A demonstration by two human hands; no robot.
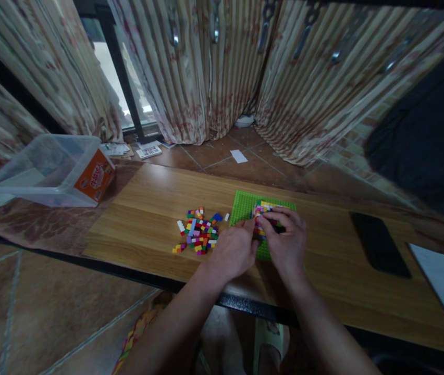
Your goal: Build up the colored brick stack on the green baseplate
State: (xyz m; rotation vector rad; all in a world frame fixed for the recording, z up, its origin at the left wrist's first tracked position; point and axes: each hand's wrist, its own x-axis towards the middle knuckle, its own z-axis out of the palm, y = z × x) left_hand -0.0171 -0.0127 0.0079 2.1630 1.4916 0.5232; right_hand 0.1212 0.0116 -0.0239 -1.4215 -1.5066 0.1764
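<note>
Two bare forearms come up from the bottom edge and meet over a low wooden table (151, 208), whose top is a pale, smooth wood-grain laminate edged in dark trim. The left hand (233, 251) is curled, knuckles up, its fingertips drawn together against the near left part of a green baseplate (244, 206); whether anything small sits between those fingertips cannot be told. The right hand (285, 238) lies over the plate with its fingers bent and closed around a cluster of small bricks (263, 209) built on it, thumb tucked towards the left hand so that the two hands touch or nearly touch. The baseplate is a flat, studded plastic rectangle lying on the table just right of centre; its long axis seems to run away from the person towards the curtains, slightly skewed to the table edge, though the hands hide its near end. The cluster on it is a low, blocky patch of mixed yellow, red, pink and white pieces. Just left of the plate is a loose heap of bricks (198, 230), tiny hard-edged plastic blocks in many colours, spread flat on the wood. Well off to the left stands a clear plastic tub (38, 169) with an orange label. To the right lie a dark, glossy phone (378, 242) and, beyond it, a white sheet (443, 278). Striped, pleated curtains (206, 67) hang behind, above a reddish tiled floor.
</note>
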